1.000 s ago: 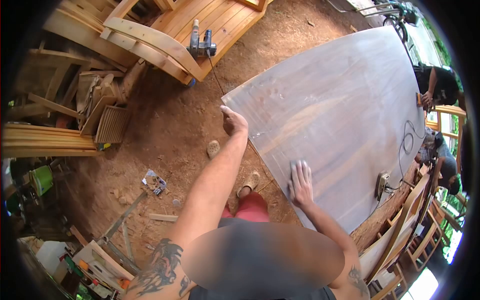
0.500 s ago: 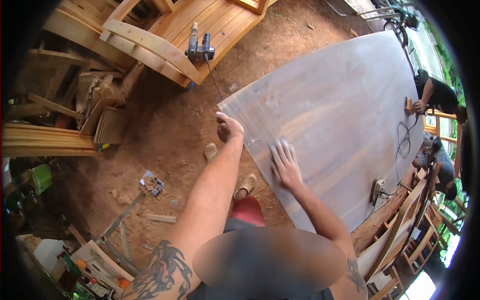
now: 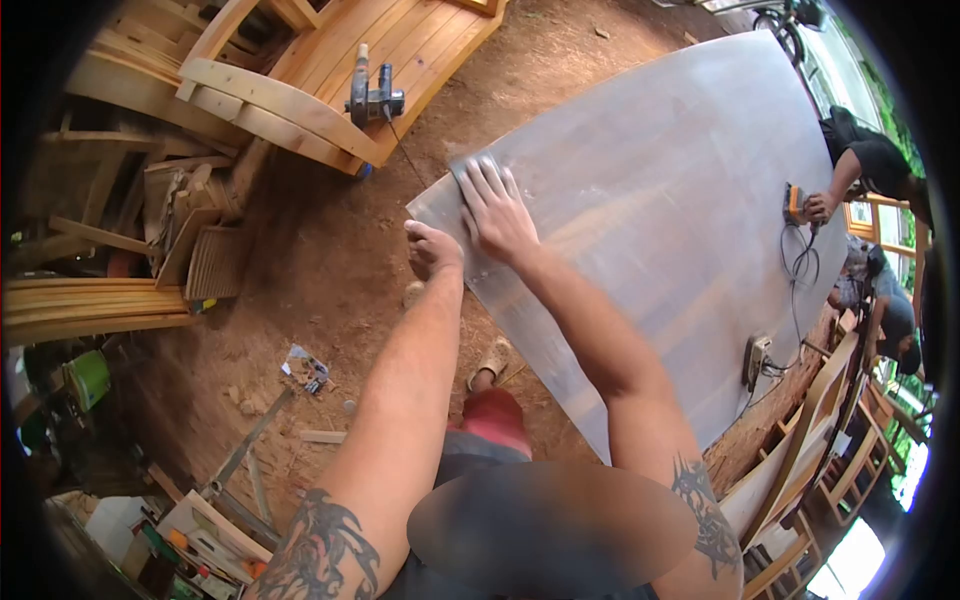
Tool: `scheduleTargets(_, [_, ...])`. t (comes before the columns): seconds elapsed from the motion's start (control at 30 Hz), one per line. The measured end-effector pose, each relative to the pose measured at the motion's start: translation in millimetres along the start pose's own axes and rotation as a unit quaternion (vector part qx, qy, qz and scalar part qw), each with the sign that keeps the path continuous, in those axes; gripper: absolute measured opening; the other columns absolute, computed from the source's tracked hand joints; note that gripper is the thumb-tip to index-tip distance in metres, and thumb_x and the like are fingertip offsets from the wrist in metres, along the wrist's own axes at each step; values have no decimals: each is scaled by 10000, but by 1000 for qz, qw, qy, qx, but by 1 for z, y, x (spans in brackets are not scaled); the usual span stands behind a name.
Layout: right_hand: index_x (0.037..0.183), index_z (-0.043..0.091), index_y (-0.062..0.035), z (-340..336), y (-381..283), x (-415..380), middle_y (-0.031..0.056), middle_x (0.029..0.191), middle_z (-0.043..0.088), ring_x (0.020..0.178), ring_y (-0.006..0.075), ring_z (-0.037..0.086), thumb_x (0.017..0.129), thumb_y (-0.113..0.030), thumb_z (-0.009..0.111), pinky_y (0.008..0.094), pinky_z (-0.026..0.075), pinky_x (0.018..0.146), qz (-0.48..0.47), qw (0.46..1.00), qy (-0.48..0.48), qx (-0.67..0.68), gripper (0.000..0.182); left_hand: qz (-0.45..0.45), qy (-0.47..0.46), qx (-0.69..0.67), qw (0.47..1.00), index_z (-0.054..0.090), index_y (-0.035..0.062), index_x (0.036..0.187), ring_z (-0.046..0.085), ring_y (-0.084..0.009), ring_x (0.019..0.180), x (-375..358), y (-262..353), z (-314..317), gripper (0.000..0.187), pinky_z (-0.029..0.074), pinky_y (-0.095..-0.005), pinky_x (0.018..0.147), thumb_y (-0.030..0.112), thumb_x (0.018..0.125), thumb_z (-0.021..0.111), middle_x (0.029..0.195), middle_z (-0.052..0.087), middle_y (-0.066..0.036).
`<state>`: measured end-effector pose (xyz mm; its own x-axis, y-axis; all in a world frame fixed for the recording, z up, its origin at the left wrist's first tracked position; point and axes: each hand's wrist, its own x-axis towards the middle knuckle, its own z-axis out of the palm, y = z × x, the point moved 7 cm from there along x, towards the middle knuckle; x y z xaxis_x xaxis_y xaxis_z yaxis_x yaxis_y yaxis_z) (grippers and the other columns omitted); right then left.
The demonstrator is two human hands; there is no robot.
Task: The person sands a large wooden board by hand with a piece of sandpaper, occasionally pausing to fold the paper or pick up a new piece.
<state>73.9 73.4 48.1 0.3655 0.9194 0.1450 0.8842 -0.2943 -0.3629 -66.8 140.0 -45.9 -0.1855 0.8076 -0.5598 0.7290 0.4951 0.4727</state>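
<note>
A large grey, dust-smeared panel with a curved far edge stretches out in front of me. My right hand lies flat near its left corner, fingers extended and dusty white at the tips. A thin greyish-green edge shows beneath those fingertips; I cannot make out what it is. At the panel's near edge, just below the corner, my left hand is closed with its fingers curled at the rim. The undersides of those fingers are hidden.
Across the panel, a person's hand holds an orange-and-black power sander. Its cord runs toward a power socket box. A blower-like power tool rests on wooden furniture. Scrap wood is piled left; another person crouches right.
My right hand has slid forward and left across the panel to its corner. My left hand stays at the edge. The view has shifted slightly; the other person's sander has moved a little up-left.
</note>
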Motion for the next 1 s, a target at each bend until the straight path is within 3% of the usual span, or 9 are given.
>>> scheduleTargets(0.1, [1517,493,21,-20,10,-130,236,1596,453,1543,414,336,1017,-261,549,580,230,1271,23,998,-44,-27,577,18,46,-3,999,698,21,1286,627,-484,1232,2,0,1,757,450,-541,1088,522,1108,159,1289,695,-279])
scheduleTargets(0.23, [1532,466,44,-62,20,-311,277,1611,418,1529,480,337,991,-216,572,612,214,1271,119,981,-152,-33,610,9,44,23,999,715,8,1239,638,-496,1196,-1,3,-1,743,460,-551,1069,496,1115,169,1247,709,-286])
scheduleTargets(0.33, [1535,463,41,-60,27,-267,277,1611,418,1526,494,332,994,-213,578,614,220,1268,113,985,-126,-14,609,-3,47,20,999,720,-4,1218,644,-499,1177,-8,7,-6,741,463,-554,1063,490,1115,177,1224,711,-300])
scheduleTargets(0.47, [1510,469,63,-22,26,-79,301,1583,434,1516,488,343,1008,-241,597,598,254,1252,-3,999,-29,-18,602,36,88,10,995,733,-13,1185,653,-500,1160,-1,3,-2,753,469,-562,1054,492,1113,180,1209,713,-309])
scheduleTargets(0.6, [1510,486,35,-4,30,25,253,1603,443,1538,431,338,1016,-259,576,574,261,1259,8,1000,18,-9,581,14,70,32,997,735,-15,1199,645,-493,1186,6,3,3,762,470,-556,1058,500,1110,181,1220,715,-296])
scheduleTargets(0.7, [1547,461,0,-15,38,-22,222,1642,408,1555,410,317,1022,-262,565,571,224,1277,39,999,-21,-5,596,3,75,38,996,731,-11,1219,642,-488,1200,-1,0,-3,763,469,-553,1060,504,1108,179,1235,714,-290])
scheduleTargets(0.77, [1591,397,-11,-25,46,-122,205,1677,354,1584,397,268,1054,-285,511,569,196,1289,67,995,-66,-37,614,-1,71,39,997,727,-4,1232,642,-487,1201,-2,4,-2,758,466,-551,1064,505,1107,179,1249,711,-284])
scheduleTargets(0.87, [1546,451,42,-65,47,-275,275,1651,369,1548,468,315,1038,-233,540,612,207,1269,142,982,-118,-43,584,-1,66,42,997,721,9,1248,644,-485,1195,-2,-1,-3,747,461,-551,1069,507,1106,183,1270,706,-273])
scheduleTargets(1.0, [1533,452,72,-76,55,-272,298,1633,380,1534,497,320,1025,-234,561,620,227,1254,148,983,-109,-25,602,11,85,19,996,717,18,1250,643,-486,1193,-6,3,-3,732,460,-550,1068,504,1106,190,1276,706,-264])
